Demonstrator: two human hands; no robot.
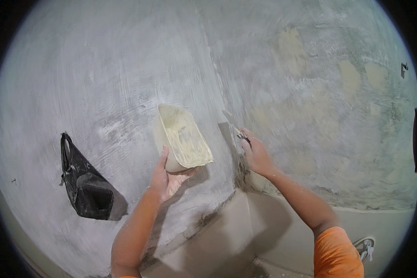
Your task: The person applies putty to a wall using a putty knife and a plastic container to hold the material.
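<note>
In the head view, a tub (173,162) of pale filler (190,141) was held tilted left of the wall corner (216,76), gripped by the left hand (161,180) with the thumb against its side. A knife (229,116) was clamped in the right hand (258,155), its blade pointed toward the corner. Smoothing would probably be best done with a thin load and light, even pressure. Most left fingers were hidden beneath the tub; whether the blade was touching the wall could not be told.

A paste-smeared tub (173,161) tilts near a scraper (230,118)
</note>
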